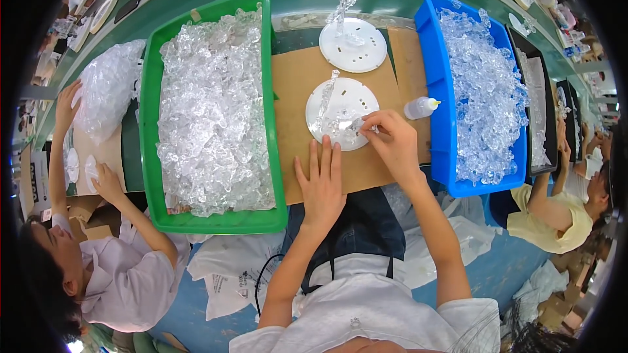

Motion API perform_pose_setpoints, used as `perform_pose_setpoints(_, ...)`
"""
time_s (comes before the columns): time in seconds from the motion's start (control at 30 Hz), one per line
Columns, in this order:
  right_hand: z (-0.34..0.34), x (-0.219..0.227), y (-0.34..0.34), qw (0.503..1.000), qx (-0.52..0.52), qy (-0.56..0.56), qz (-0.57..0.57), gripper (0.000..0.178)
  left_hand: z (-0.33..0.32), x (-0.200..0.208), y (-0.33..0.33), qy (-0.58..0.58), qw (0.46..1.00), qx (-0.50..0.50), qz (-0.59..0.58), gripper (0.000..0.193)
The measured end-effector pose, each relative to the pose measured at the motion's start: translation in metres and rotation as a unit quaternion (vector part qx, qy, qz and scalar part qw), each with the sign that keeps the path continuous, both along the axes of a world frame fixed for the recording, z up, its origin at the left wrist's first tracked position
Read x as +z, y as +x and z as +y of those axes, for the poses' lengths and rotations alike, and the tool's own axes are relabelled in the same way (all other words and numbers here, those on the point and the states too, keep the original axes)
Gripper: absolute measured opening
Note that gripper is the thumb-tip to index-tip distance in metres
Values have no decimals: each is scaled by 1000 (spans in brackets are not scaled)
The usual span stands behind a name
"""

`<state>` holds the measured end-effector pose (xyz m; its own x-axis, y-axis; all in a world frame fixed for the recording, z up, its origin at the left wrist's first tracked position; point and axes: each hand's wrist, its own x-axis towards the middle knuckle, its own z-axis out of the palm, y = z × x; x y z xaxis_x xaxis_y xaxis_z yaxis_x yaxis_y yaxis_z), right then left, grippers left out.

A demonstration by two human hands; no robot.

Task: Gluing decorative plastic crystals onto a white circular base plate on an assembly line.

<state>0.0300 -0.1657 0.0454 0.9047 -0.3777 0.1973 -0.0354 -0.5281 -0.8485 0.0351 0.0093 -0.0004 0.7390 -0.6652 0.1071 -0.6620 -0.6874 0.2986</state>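
Note:
A round white disc with small holes (362, 96) lies on brown cardboard before me. Clear plastic pieces stand on it, among them a long transparent strip (325, 101) at its left side. My left hand (320, 180) is open, its outstretched fingertips resting at the disc's near edge. Over the disc's right side, my right hand (396, 144) pinches a small clear plastic piece (366, 127), partly hidden by the fingers. Just beyond is a second white disc (366, 59) bearing a tall clear plastic piece (341, 10).
A green bin (279, 183) heaped with clear plastic parts stands left; a blue bin (441, 124) of similar parts stands right. Between disc and blue bin lies a small bottle with a yellow tip (422, 108). Co-workers sit on both sides, one by a plastic bag (108, 88).

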Motion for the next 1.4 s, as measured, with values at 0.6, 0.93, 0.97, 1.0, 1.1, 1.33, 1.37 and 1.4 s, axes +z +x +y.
perform_pose_setpoints(0.6,-17,22,25,973,135,-120,142,13,2,-6,0,0,1000,-5,-13,87)
perform_pose_setpoints(0.93,-16,-1,10,987,35,116,108,18,-4,8,1,57,998,5,-17,96)
perform_pose_setpoints(0.97,-14,0,9,987,31,115,106,18,-5,8,1,56,998,1,-20,96)
perform_pose_setpoints(1.0,-12,0,9,990,23,102,93,17,-4,9,1,47,999,0,-9,96)
perform_pose_setpoints(1.1,-6,0,8,997,22,26,71,14,-2,11,2,31,999,-6,7,97)
perform_pose_setpoints(1.33,-20,1,7,993,71,18,88,23,-9,17,3,29,999,-11,11,100)
perform_pose_setpoints(1.37,-14,-3,1,994,69,18,85,23,-7,17,3,24,1000,-8,16,101)
perform_pose_setpoints(1.4,-5,-7,-9,1000,-19,5,-1,30,-7,17,4,23,1000,-10,11,101)
